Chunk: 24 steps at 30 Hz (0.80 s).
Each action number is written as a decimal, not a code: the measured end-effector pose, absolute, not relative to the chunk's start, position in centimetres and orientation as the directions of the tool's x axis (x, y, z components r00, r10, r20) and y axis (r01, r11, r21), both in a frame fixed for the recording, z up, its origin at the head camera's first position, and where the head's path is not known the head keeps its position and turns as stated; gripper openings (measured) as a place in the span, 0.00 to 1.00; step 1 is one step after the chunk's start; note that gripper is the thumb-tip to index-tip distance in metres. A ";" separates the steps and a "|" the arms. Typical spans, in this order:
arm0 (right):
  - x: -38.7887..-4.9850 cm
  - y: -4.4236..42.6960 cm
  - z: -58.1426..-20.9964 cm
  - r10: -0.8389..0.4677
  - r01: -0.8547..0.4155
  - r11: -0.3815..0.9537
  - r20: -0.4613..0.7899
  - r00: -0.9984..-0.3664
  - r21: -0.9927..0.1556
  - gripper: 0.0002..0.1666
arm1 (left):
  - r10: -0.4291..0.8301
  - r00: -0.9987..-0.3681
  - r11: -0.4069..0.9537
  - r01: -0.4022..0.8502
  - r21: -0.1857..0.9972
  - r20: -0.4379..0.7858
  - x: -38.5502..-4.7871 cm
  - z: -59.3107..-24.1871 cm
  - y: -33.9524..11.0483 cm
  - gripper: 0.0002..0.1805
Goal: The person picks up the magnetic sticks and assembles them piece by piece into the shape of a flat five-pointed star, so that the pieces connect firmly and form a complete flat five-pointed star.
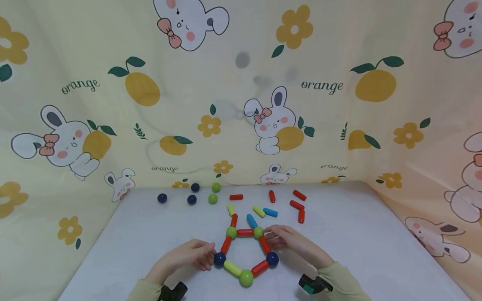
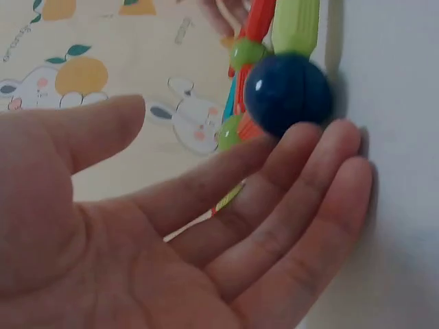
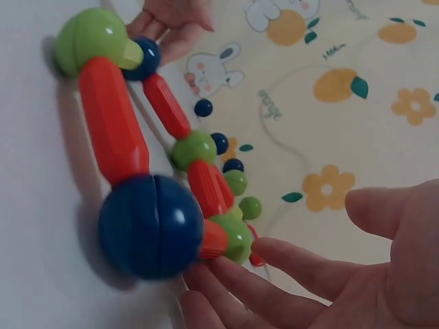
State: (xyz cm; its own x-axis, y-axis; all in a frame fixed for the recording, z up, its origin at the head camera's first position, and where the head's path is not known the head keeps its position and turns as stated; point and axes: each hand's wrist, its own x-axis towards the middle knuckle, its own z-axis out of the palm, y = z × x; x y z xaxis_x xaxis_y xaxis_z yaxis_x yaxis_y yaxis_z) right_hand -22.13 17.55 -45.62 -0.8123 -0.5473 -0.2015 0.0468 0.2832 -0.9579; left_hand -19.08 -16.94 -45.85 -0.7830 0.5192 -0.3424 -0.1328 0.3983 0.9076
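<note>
On the white table a five-sided ring of rods and balls lies between my hands. Its corners are two dark blue balls, left and right, and three green balls, one at the near point. One side is a yellow-green rod; the others are red rods. From the far green balls a red rod and a blue rod stick out. My left hand has extended fingers against the left blue ball. Beside the far-right green ball, my right hand has loosely extended fingers; contact is unclear.
Loose dark blue balls and green balls lie at the back left. Several red rods are scattered at the back right, near a loose yellow-green rod and blue rod. A printed curtain hangs behind.
</note>
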 end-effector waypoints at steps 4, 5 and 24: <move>-22.1 17.8 -45.5 -0.526 0.031 0.319 -0.204 -0.825 -0.947 0.28 | 0.556 -0.747 0.398 -0.147 0.906 -0.365 -18.5 -46.0 -16.0 0.25; -22.1 18.0 -45.5 -0.518 0.020 0.341 -0.205 -0.831 -0.940 0.28 | 0.559 -0.744 0.399 -0.147 0.905 -0.367 -18.4 -46.0 -15.9 0.25; -20.8 20.6 -46.6 -0.396 -0.028 0.504 -0.203 -0.896 -0.863 0.21 | 0.624 -0.681 0.309 -0.236 0.921 -0.384 -17.1 -46.6 -13.2 0.30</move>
